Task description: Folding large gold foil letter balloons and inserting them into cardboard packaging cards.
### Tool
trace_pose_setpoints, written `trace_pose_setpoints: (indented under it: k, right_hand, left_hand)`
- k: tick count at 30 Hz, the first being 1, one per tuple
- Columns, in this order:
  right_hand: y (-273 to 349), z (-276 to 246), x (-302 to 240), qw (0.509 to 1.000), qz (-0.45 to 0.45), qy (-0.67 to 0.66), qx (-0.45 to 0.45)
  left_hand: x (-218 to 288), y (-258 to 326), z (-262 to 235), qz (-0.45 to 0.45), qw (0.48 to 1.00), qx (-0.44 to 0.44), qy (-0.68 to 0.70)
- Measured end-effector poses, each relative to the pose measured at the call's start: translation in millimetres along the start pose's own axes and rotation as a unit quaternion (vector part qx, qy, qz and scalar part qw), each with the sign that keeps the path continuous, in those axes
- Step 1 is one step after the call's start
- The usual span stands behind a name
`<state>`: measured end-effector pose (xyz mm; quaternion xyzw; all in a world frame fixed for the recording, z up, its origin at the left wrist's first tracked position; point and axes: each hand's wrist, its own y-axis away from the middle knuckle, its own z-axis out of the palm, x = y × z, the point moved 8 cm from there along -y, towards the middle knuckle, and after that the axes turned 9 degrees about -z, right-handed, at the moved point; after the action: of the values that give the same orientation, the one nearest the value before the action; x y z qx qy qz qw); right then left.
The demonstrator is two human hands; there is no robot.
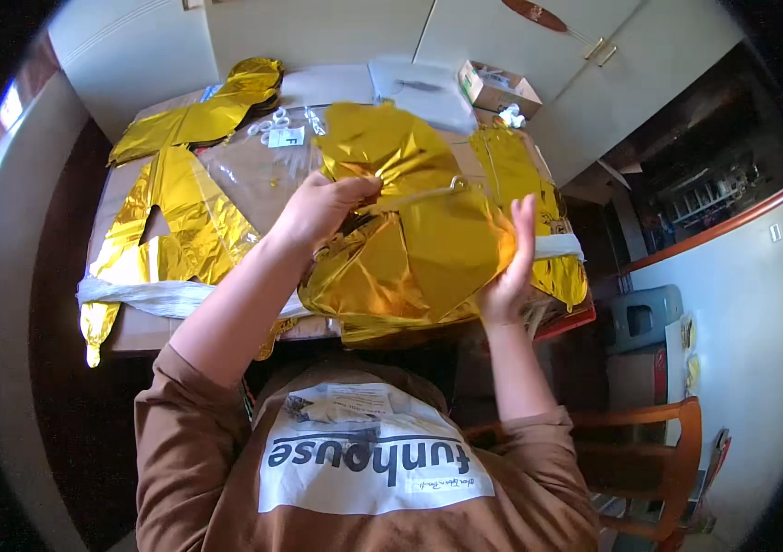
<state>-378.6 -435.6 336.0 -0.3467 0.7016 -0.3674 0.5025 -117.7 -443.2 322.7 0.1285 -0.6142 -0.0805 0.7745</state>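
A crumpled, flat gold foil balloon (451, 244) spreads between my two hands above the table's front edge. My left hand (325, 204) is closed on its left side, with thumb and fingers pinching the foil. Along its right edge, my right hand (511, 271) rests with fingers stretched upward and the palm against the foil. One wide flap (387, 143) of gold foil stands up behind my left hand. To the left lies a flat gold balloon shaped like a letter A (171, 225), and more gold balloons (511, 166) lie to the right.
The cardboard-covered table (115, 198) also bears a folded gold balloon (189, 124), white tape rings (272, 122) and an open carton (500, 89). A whitish plastic strip (152, 296) runs along the front edge. A wooden chair (676, 442) stands at right; cabinets (318, 32) rise behind.
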Motion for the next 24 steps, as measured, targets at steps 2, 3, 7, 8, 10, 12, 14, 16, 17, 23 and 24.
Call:
trace_pose_setpoints:
  k: [2, 3, 7, 8, 10, 12, 14, 16, 17, 23, 24]
  right_hand:
    - [24.6, 8.8, 25.2, 0.877, 0.238, -0.331, 0.255]
    - [28.1, 22.4, 29.7, 0.834, 0.294, -0.410, 0.224]
    - [48.4, 74.9, 31.9, 0.558, 0.339, -0.748, 0.123]
    - [53.2, 80.3, 33.6, 0.526, 0.344, -0.768, 0.119]
    - [48.2, 91.4, 22.1, 0.518, 0.401, -0.745, 0.125]
    - [34.9, 102.4, -2.6, 0.487, 0.320, -0.813, 0.014]
    - [63.2, 96.3, 14.5, 0.531, 0.424, -0.729, 0.089]
    - [62.4, 94.3, 9.8, 0.521, 0.404, -0.744, 0.112]
    - [58.0, 93.5, 5.0, 0.508, 0.400, -0.758, 0.086]
    - [61.5, 87.0, -19.2, 0.479, 0.422, -0.769, 0.045]
    - [60.9, 83.8, -20.5, 0.482, 0.430, -0.761, 0.061]
  left_hand:
    - [20.0, 4.3, 3.5, 0.059, 0.997, 0.038, -0.020]
    - [32.5, 10.0, 10.6, 0.074, 0.997, 0.030, 0.007]
    - [80.0, 29.5, 28.2, 0.243, 0.968, 0.056, -0.042]
    - [98.6, 48.7, 41.1, 0.355, 0.930, 0.084, -0.039]
    - [108.9, 60.4, 45.6, 0.348, 0.920, 0.090, -0.152]
    - [109.4, 51.8, 39.6, 0.326, 0.922, 0.101, -0.181]
    - [110.5, 37.5, 35.6, 0.297, 0.941, 0.090, -0.137]
    - [110.0, 22.8, 26.6, 0.258, 0.964, 0.068, -0.023]
    - [106.7, 10.9, 19.8, 0.220, 0.973, 0.063, -0.012]
    - [74.9, -33.6, -20.5, 0.097, 0.989, 0.034, 0.109]
    - [70.3, -38.5, -23.4, 0.099, 0.986, 0.033, 0.132]
